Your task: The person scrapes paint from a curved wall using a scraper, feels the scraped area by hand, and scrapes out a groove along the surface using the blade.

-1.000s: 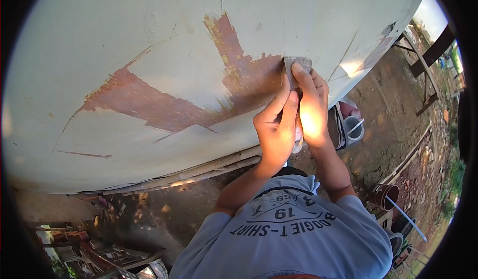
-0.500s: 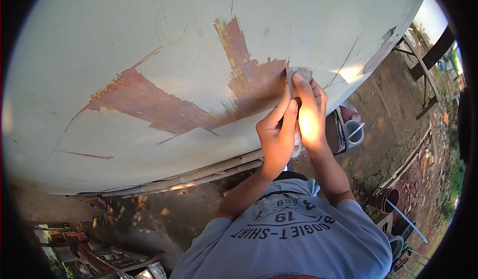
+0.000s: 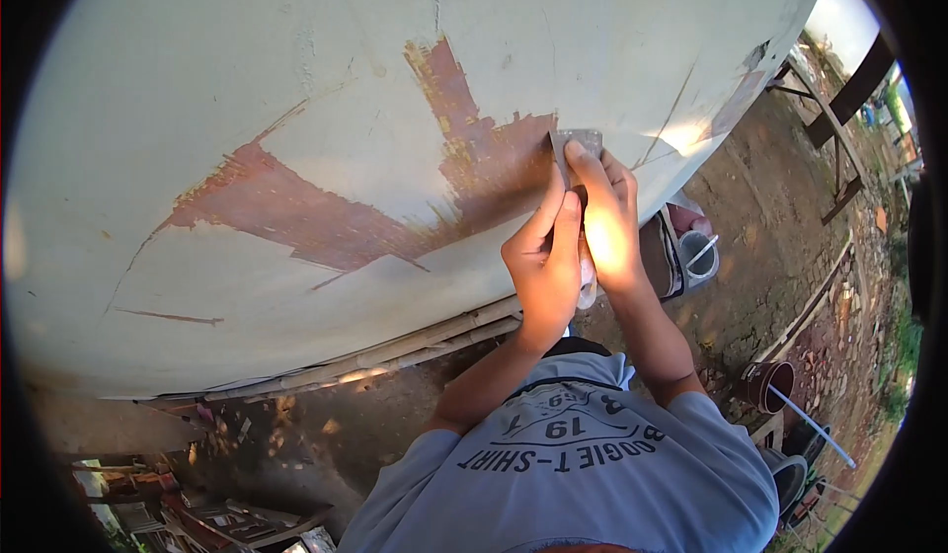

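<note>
A scraper with a flat metal blade (image 3: 583, 140) is pressed to a large pale curved surface (image 3: 326, 49), at the right end of a bare reddish-brown patch (image 3: 494, 178). My right hand (image 3: 612, 227) is closed around the scraper, its fingers on the blade. Beside it, my left hand (image 3: 543, 267) is closed too, thumb up and fingertips against the blade's lower left side. Most of the scraper's handle is hidden by my hands; a pale end shows below them. Ragged yellowish edges border the patch.
Bamboo poles (image 3: 395, 348) run along the surface's lower edge. Right of my arms are a pale bucket (image 3: 699, 255) and a brown container (image 3: 772, 387) with a long stick. Wood scraps (image 3: 217, 513) lie at lower left. A frame (image 3: 834, 138) stands at upper right.
The whole view has shifted a little, moving the surface left in the picture. Both hands keep their hold on the scraper, whose blade stays at nearly the same spot by the patch.
</note>
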